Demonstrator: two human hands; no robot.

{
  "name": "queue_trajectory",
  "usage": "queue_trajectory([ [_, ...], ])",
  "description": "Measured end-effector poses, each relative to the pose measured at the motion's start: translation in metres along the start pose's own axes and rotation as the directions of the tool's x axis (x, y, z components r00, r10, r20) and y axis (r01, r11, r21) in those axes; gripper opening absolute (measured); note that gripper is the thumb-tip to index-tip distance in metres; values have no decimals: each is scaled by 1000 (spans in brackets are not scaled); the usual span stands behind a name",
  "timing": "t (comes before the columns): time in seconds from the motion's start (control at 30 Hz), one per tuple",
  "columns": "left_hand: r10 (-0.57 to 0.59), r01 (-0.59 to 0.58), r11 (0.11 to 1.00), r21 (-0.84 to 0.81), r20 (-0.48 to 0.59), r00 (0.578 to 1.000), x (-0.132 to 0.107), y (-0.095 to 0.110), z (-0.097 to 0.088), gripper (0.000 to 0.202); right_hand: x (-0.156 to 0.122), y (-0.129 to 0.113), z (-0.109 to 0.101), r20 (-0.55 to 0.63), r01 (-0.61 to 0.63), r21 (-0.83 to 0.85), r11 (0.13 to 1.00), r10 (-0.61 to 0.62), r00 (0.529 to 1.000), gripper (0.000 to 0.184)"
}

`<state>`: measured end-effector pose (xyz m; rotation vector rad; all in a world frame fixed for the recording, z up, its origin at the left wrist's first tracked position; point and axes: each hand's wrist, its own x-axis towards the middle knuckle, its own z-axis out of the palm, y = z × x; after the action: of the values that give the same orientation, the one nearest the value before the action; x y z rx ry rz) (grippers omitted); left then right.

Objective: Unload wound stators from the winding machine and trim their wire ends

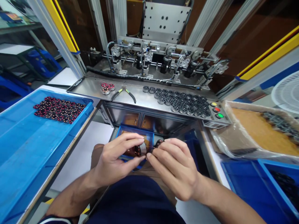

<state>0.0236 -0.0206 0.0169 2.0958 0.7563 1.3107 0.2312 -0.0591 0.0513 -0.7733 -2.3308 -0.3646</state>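
My left hand (120, 154) grips a wound motor stator (142, 150) between thumb and fingers, above my lap. The stator has a silver metal ring and copper windings on its left side. Close to its right edge is my right hand (174, 161), its fingers closed and pinched together. A small dark part (159, 143) shows at those fingers, mostly hidden, so its kind is unclear. What looks like a fine wire runs between the stator and the right fingertips. Below both hands sits a blue bin (149, 138) with brown contents.
Green-and-black cutting pliers (123, 92) lie on the metal bench (93, 85), beside red-and-copper stators (106, 89). Rows of black stators (184, 101) stand to the right, near a button box (218, 119). A blue tray (28, 137) is at left, a plastic-lined box (221, 143) at right.
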Motion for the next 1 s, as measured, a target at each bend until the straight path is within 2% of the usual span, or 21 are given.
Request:
queue_trajectory([
  [0.1, -129, 135, 981, -137, 48, 990, -3, -2, 0, 46, -1, 6, 1, 17, 61, -42, 997, -60, 998, 23],
  [0.2, -238, 262, 899, -352, 112, 965, -6, -6, 2, 46, 2, 9, 1, 24, 78, -74, 994, -76, 997, 24],
  [0.3, -234, 264, 856, -444, 123, 964, -8, -9, 3, 42, 2, 11, -2, 34, 62, -29, 998, -61, 998, 21],
  [0.43, -104, 106, 969, -225, 20, 994, -8, -8, 0, 44, 2, 18, -15, 77, -118, 151, 981, 108, 991, 6],
  [0.5, -12, 11, 996, -91, -15, 1000, -6, -7, -3, 46, 6, 20, -21, 75, -205, 279, 938, 192, 979, 18],
  [0.57, 60, -61, 998, -7, -17, 998, -5, -6, -4, 46, 13, 19, -21, 77, -211, 358, 910, 196, 977, 30],
  [0.6, 85, -85, 996, 18, -10, 996, -4, -5, -5, 46, 17, 18, -19, 79, -197, 367, 909, 181, 980, 29],
  [0.67, 112, -112, 993, 41, 3, 994, -4, -3, -5, 46, 26, 16, -12, 107, -165, 341, 925, 136, 985, 15],
  [0.73, 112, -112, 993, 48, 12, 994, -5, -2, -6, 46, 33, 14, -4, 148, -121, 300, 946, 79, 986, 10],
  [0.83, 83, -83, 996, 40, 5, 997, -10, -3, -11, 45, 41, 12, 2, 220, -7, 248, 969, -49, 974, 25],
  [0.93, -4, 4, 1000, -7, -2, 1000, -17, -9, -24, 44, 43, 14, 1, 271, 70, 221, 973, -130, 954, 31],
  [1.0, -90, 89, 994, -58, -15, 996, -25, -15, -36, 43, 47, 25, 4, 296, 48, 246, 968, -122, 947, 28],
])
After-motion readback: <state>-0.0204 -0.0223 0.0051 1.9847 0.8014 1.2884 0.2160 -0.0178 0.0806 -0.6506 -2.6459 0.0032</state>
